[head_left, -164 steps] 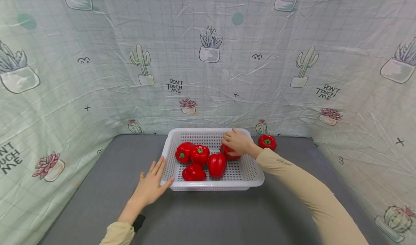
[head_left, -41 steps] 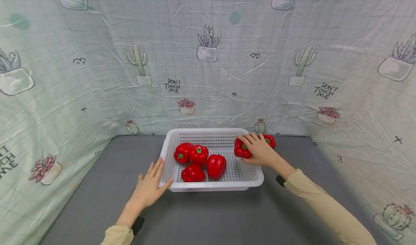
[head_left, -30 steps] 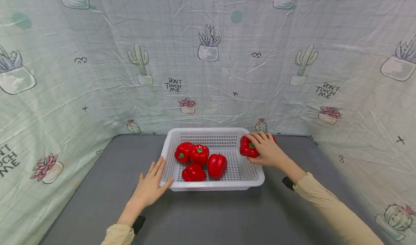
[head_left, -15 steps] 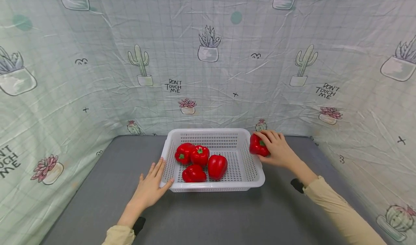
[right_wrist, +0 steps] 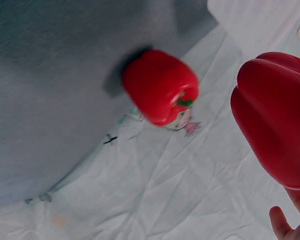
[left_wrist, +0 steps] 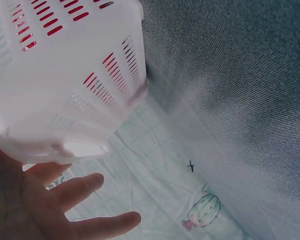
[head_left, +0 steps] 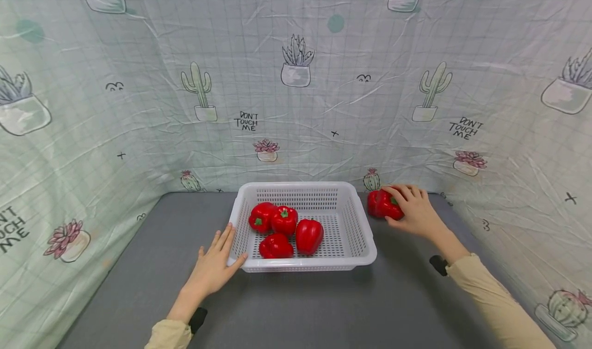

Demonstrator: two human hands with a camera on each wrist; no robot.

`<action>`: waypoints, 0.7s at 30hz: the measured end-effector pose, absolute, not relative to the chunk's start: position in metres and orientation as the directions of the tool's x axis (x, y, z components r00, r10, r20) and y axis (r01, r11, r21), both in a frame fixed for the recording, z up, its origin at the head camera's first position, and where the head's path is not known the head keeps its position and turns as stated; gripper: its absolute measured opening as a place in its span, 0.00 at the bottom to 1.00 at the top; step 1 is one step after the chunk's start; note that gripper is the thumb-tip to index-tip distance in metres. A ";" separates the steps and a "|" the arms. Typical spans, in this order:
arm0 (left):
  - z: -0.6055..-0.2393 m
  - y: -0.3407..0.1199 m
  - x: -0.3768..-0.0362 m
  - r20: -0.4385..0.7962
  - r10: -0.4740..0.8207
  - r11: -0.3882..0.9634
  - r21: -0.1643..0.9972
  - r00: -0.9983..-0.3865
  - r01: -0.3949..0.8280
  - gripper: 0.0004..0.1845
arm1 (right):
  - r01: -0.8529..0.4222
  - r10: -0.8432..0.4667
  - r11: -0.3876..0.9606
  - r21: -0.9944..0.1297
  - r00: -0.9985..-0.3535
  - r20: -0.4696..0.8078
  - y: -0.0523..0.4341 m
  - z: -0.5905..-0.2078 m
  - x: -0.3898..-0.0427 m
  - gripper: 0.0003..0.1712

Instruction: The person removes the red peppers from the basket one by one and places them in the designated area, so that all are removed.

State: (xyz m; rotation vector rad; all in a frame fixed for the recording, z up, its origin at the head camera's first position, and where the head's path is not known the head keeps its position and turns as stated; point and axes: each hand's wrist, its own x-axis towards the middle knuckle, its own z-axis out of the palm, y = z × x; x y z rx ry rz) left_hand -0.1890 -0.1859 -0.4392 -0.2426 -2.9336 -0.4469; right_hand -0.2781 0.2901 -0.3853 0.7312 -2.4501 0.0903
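Red glossy bell pepper, green stem, gripped by right hand

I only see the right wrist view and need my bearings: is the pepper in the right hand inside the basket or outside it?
Observer: Outside. The right hand holds the pepper to the right of the basket, near its far right corner.
Operator: How many are in the basket?
Observer: Four peppers, bunched in its left and middle part.
Operator: And the left hand?
Observer: The left hand lies flat, with its fingers against the basket's near left corner.
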 end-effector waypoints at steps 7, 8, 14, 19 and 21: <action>-0.440 -0.187 -0.189 0.177 0.136 0.941 0.284 -0.975 0.183 0.43 | -0.484 -0.442 0.871 0.083 -0.699 0.562 0.310 -0.396 -0.280 0.43; -0.441 -0.187 -0.189 0.176 0.135 0.942 0.283 -0.975 0.182 0.43 | -0.479 -0.434 0.875 0.077 -0.704 0.562 0.313 -0.397 -0.280 0.43; -0.440 -0.187 -0.189 0.171 0.130 0.943 0.284 -0.977 0.175 0.43 | -0.449 -0.387 0.893 0.032 -0.730 0.563 0.327 -0.404 -0.283 0.42; -0.440 -0.186 -0.189 0.175 0.126 0.944 0.281 -0.976 0.172 0.43 | -0.446 -0.371 0.895 0.016 -0.724 0.582 0.338 -0.411 -0.290 0.42; -0.440 -0.186 -0.190 0.176 0.125 0.945 0.280 -0.976 0.171 0.43 | -0.438 -0.363 0.899 0.013 -0.728 0.581 0.342 -0.414 -0.293 0.42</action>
